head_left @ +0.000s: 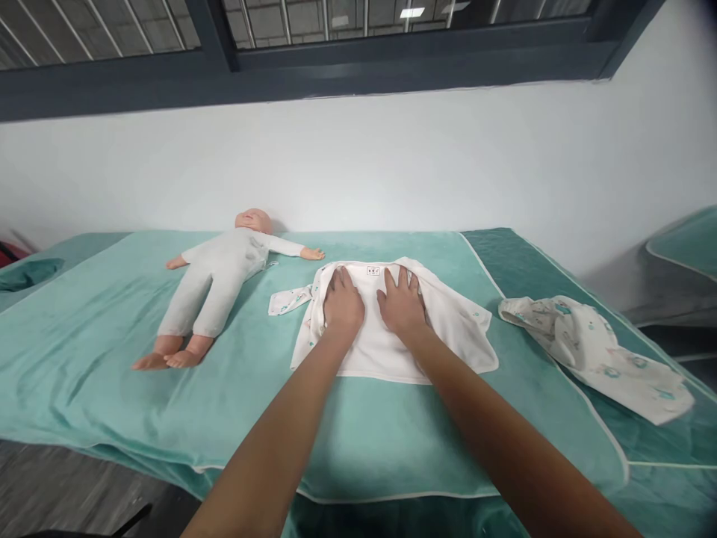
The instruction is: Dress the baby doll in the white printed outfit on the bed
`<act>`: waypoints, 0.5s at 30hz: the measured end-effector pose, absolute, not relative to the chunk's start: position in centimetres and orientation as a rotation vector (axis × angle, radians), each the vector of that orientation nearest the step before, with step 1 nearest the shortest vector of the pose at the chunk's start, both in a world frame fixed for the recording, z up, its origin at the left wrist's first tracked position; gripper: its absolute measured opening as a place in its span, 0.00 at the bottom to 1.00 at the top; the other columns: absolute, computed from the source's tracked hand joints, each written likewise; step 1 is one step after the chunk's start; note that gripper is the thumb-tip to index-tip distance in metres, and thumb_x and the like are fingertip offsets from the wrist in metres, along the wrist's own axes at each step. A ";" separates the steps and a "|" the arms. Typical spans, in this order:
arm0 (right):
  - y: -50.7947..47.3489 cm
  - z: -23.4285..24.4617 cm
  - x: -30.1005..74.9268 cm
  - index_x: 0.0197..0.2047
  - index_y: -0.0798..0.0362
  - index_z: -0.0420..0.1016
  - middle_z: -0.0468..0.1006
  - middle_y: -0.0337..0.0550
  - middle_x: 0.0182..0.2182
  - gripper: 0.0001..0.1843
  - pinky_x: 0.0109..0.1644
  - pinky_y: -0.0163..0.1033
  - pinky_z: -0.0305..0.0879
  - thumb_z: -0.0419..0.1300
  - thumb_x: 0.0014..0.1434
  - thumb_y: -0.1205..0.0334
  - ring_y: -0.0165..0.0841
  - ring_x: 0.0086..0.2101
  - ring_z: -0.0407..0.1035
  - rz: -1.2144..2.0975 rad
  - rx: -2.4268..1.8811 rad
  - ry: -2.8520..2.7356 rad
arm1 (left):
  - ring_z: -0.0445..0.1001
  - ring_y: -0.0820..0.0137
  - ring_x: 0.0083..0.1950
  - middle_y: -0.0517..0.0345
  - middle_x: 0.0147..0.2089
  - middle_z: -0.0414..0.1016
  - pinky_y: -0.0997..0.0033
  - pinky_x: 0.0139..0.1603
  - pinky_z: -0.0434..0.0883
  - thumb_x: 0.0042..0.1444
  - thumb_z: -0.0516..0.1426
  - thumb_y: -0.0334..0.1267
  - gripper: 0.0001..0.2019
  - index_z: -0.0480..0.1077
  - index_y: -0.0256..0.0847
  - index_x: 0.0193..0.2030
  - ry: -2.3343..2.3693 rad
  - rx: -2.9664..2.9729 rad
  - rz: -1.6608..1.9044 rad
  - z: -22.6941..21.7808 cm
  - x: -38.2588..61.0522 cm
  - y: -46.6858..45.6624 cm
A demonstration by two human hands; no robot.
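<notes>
A white baby shirt [375, 351] lies spread open on the green cover, its plain inside facing up and a small printed label near the neck. My left hand [343, 302] rests on its left part, fingers stretched toward the neckline. On the right part lies my right hand [402, 301], fingers spread and pressed to the cloth. One patterned sleeve sticks out to the left. Further left a baby doll [224, 258] in a white bodysuit lies on its back, one arm reaching toward the shirt.
Patterned baby trousers [599, 347] lie crumpled at the right, across the edge of the green mat [392, 448]. Behind the table stands a white wall [358, 164] below a dark-framed barred window [336, 67]. Grey floor shows at the lower left.
</notes>
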State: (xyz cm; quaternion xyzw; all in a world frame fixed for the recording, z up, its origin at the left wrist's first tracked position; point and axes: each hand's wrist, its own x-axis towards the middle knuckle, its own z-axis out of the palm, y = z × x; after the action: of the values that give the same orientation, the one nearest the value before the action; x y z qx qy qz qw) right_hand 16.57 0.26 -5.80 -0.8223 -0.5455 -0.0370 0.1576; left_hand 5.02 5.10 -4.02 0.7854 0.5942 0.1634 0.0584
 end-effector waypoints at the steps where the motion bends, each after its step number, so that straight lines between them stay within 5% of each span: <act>1: 0.3 -5.8 16.8 0.72 0.53 0.50 0.46 0.56 0.70 0.31 0.65 0.56 0.52 0.46 0.68 0.54 0.54 0.66 0.45 -0.111 -2.346 -1.577 | 0.55 0.50 0.71 0.43 0.75 0.48 0.53 0.67 0.62 0.65 0.43 0.39 0.31 0.44 0.33 0.74 1.803 2.390 0.470 -4.2 5.1 5.2; 7: 1.1 -5.9 18.1 0.73 0.56 0.46 0.45 0.58 0.70 0.34 0.69 0.55 0.45 0.44 0.69 0.51 0.52 0.68 0.42 -0.081 -2.340 -1.580 | 0.52 0.51 0.73 0.38 0.74 0.48 0.57 0.70 0.58 0.67 0.40 0.44 0.31 0.52 0.25 0.71 1.757 2.425 0.433 -4.5 5.7 5.8; 15: 2.1 -6.7 19.3 0.73 0.58 0.44 0.43 0.56 0.71 0.35 0.71 0.52 0.41 0.40 0.70 0.48 0.49 0.69 0.42 0.056 -2.355 -1.565 | 0.47 0.52 0.75 0.44 0.76 0.42 0.55 0.72 0.55 0.67 0.38 0.47 0.33 0.45 0.29 0.73 1.694 2.298 0.407 -4.6 5.6 7.1</act>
State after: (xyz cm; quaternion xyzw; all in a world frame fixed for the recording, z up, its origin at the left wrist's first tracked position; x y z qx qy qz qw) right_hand 19.33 2.11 -6.67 -0.8225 -0.5466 0.0197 0.1558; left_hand 5.64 7.10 -4.60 0.7902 0.5826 0.1398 0.1287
